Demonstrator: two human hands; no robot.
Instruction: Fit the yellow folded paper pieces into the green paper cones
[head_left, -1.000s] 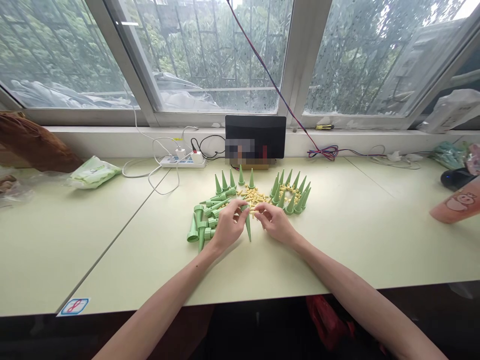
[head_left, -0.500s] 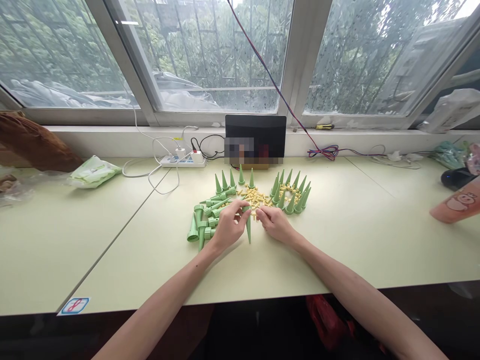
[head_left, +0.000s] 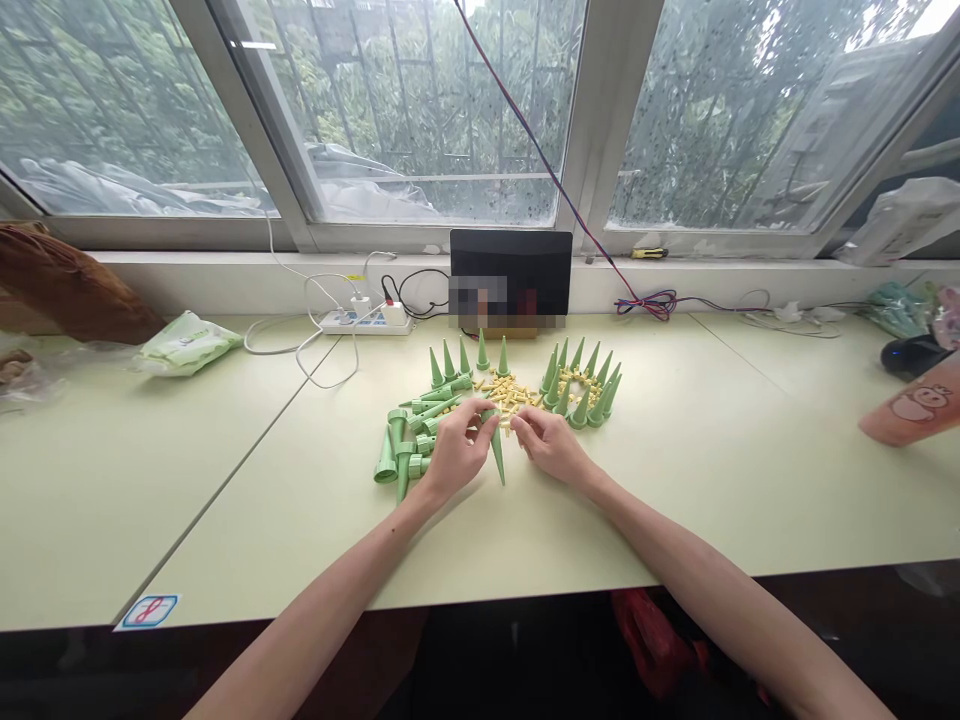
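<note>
My left hand (head_left: 461, 450) is closed on a green plastic cone spike (head_left: 498, 460), its wide collar between thumb and fingers and its point slanting down toward me. Just to the right, my right hand (head_left: 555, 448) has thumb and forefinger pinched together; whatever is between them is too small to make out. Small yellow pegs (head_left: 510, 393) lie heaped beyond both hands. Left of my left hand is a pile of loose green spikes (head_left: 405, 455), lying at different angles. More spikes stand points up in a ring (head_left: 600, 400) around some yellow pegs.
A black screen (head_left: 517, 262) stands at the back by the window. Left of it, a power strip (head_left: 367, 322) trails white cables. A green-white packet (head_left: 187, 345) lies on the left, a pink bottle (head_left: 915, 405) on the right. Bundled wires (head_left: 646, 304) rest at the back.
The spike in my left hand has tilted slightly, its point shifting a little to the right. My right hand stays nearly in place, still pinched.
</note>
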